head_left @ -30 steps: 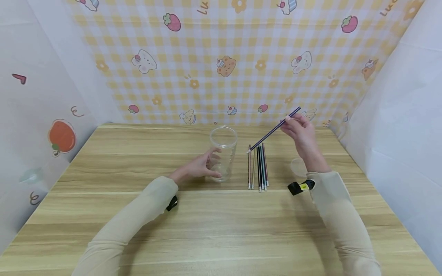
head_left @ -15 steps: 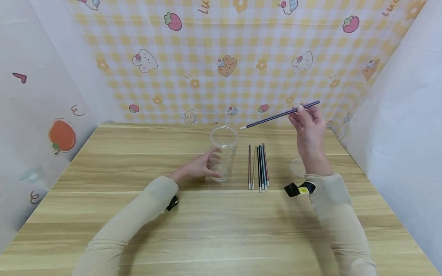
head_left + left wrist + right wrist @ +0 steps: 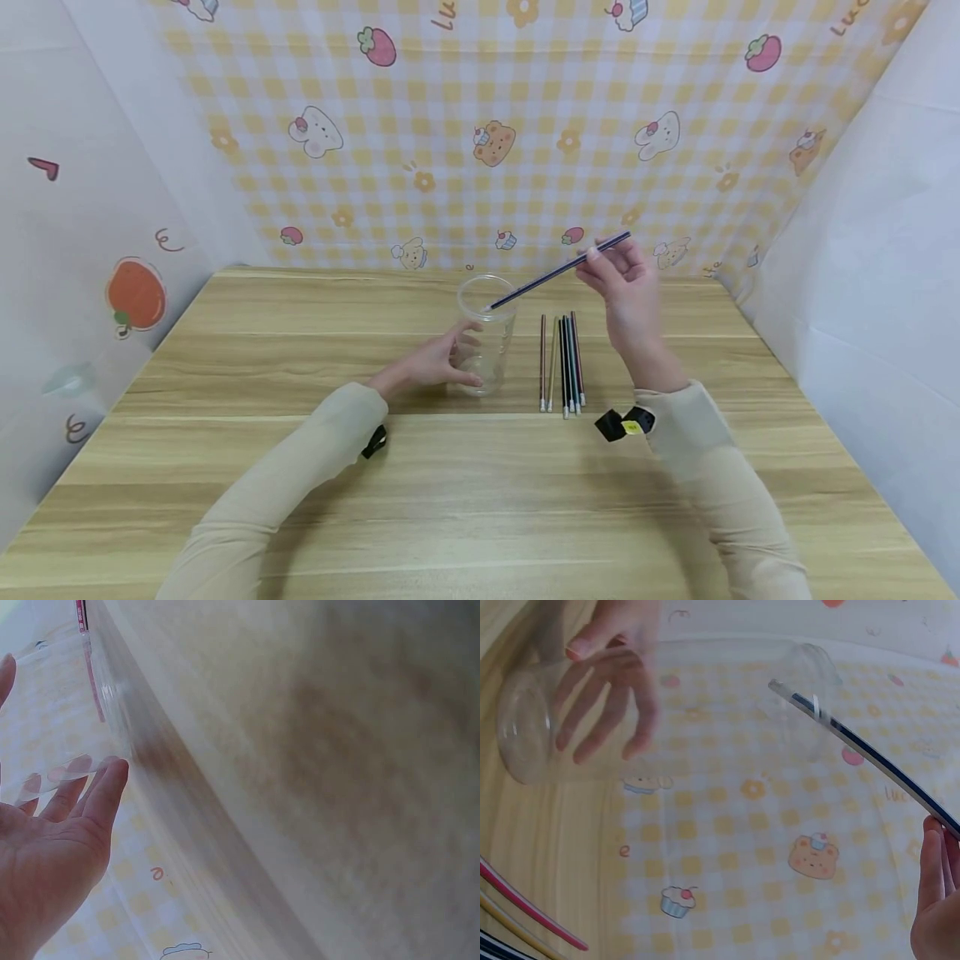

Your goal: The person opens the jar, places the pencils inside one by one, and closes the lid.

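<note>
A tall clear plastic cup (image 3: 492,346) stands upright on the table. My left hand (image 3: 429,362) holds it low from the left, with fingers behind and thumb in front; the right wrist view shows those fingers through the clear wall. My right hand (image 3: 632,304) pinches a dark striped pencil (image 3: 542,279) near its upper end. The pencil slants down to the left, and its eraser end (image 3: 784,690) is just inside the cup's mouth. In the left wrist view my left hand (image 3: 60,847) has its fingers against the clear wall.
Several pencils (image 3: 564,367) lie side by side right of the cup, eraser ends toward me. The wooden table (image 3: 480,500) reaches a yellow checked backdrop (image 3: 420,100) behind, with white sheets (image 3: 862,250) on both sides.
My right hand has lifted the pencil away from the lying pencils, then brought it left so its eraser end enters the cup's mouth. My left hand and the cup have stayed put.
</note>
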A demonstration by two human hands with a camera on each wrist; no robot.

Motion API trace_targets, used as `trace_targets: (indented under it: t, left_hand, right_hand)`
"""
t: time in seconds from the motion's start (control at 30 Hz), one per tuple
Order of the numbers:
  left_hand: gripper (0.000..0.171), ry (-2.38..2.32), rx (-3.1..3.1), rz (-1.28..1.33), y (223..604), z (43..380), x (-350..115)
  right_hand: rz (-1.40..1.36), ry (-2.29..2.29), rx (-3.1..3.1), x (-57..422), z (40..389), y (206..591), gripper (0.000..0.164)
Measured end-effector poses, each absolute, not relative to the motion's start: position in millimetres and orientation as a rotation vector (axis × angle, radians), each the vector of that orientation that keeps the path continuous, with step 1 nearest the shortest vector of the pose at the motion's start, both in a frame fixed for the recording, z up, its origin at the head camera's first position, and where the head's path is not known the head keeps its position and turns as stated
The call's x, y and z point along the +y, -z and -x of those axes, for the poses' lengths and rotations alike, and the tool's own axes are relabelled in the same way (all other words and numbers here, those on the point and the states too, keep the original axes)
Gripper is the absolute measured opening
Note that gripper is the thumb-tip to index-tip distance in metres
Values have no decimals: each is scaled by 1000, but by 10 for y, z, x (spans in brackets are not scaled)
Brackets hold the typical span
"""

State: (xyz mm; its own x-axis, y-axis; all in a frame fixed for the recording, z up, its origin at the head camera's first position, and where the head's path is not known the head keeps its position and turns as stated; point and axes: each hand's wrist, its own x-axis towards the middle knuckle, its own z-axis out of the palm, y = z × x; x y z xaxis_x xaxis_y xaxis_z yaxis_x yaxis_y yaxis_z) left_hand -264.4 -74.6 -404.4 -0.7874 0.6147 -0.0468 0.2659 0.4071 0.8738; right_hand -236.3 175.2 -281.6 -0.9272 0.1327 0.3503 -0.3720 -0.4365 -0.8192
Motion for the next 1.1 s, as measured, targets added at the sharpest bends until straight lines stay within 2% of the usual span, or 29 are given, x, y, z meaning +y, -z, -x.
trace_targets:
  t: [0.37,0.6,0.83,1.1]
  left_hand:
    - [80,-1394,2255,-777,4052,2640,-735]
    - [89,-1404,2250,-788,4064,2656,-740]
    - [82,-1383,2268,-757,4077,2676,-734]
    - [82,-1395,2256,-741,4061,2674,-735]
  right_hand:
    - [-439,-2202,-1829,1508,2359,2994,5]
    - [-452,-2042,-2084,1411,2383,2978,17]
    - [-426,-1915,-2280,1358,2443,2956,21]
    - [-386,-1875,-2342,1336,2490,2942,23]
